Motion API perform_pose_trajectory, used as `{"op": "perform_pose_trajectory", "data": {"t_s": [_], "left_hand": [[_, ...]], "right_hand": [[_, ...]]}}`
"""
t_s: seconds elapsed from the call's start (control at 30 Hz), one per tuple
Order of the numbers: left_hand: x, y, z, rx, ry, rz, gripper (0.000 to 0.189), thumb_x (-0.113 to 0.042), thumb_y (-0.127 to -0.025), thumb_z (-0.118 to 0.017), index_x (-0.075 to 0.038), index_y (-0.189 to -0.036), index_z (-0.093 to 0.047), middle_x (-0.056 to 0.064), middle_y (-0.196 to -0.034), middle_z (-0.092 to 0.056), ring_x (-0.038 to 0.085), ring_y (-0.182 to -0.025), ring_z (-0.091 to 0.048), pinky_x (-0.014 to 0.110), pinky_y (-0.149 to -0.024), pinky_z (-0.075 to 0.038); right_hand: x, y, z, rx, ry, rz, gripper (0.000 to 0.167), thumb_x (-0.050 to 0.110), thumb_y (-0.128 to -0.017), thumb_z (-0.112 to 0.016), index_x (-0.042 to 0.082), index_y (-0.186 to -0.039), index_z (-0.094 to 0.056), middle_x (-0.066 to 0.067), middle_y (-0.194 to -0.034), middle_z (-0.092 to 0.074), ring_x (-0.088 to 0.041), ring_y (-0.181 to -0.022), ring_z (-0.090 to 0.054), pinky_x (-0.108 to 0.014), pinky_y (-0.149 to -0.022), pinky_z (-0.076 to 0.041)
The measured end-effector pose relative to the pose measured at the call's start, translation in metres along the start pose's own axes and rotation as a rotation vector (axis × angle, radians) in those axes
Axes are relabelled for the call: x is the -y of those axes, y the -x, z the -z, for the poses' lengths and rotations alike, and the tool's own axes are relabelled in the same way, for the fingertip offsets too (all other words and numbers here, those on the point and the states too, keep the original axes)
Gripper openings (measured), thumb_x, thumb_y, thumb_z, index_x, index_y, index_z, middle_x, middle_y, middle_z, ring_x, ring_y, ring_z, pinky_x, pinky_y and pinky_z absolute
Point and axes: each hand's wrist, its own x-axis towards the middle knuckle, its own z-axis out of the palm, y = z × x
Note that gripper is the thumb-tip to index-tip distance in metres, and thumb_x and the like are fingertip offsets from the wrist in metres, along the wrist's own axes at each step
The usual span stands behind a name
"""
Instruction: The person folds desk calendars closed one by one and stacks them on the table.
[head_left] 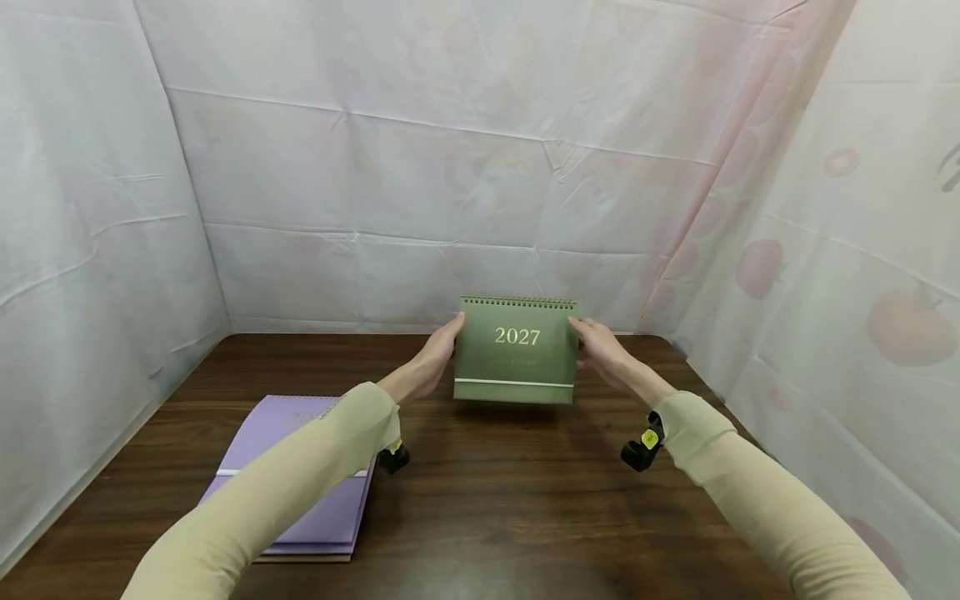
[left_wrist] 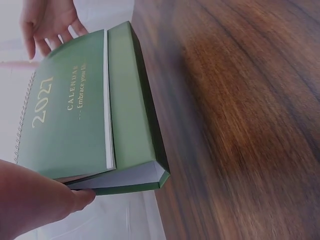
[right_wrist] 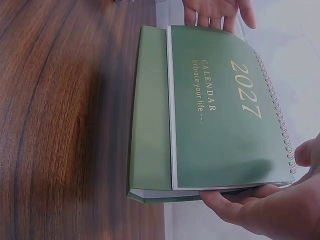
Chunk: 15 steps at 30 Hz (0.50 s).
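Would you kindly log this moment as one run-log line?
left hand: grips green calendar left edge | right hand: grips right edge | calendar: upright on table | purple calendar: flat, untouched

Two hands grip opposite sides of a green spiral-bound 2027 desk calendar on a dark wooden desk: right hand, left hand.

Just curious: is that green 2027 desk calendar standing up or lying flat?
Standing upright: the green spiral-bound desk calendar rests on its base on the dark wooden table.

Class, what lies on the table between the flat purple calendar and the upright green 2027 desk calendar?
Only bare dark wooden table, in the head view; the left sleeve crosses above it.
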Motion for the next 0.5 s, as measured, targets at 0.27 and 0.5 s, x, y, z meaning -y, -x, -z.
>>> {"op": "perform_pose_trajectory", "data": {"t_s": [0.27, 0.5], "left_hand": [[0.001, 0.010, 0.004, 0.008, 0.006, -0.003, 0.062, -0.048, -0.105, -0.025, -0.018, -0.156, -0.009, -0.002, -0.165, -0.002, 0.020, -0.152, 0.004, 0.045, -0.124, -0.005], [0.000, 0.020, 0.007, 0.023, -0.029, -0.005, 0.061, -0.050, -0.104, -0.022, -0.019, -0.156, -0.014, -0.001, -0.164, -0.007, 0.021, -0.152, 0.000, 0.046, -0.124, -0.007]], "right_hand": [[0.002, 0.009, -0.004, 0.036, 0.031, 0.017, 0.063, 0.040, -0.106, -0.026, -0.004, -0.151, -0.018, -0.026, -0.155, -0.023, -0.041, -0.144, -0.026, -0.056, -0.106, -0.040], [0.013, 0.015, -0.006, 0.051, 0.047, 0.001, 0.062, 0.042, -0.106, -0.026, -0.003, -0.148, -0.028, -0.026, -0.151, -0.032, -0.043, -0.135, -0.040, -0.054, -0.102, -0.046]]}}
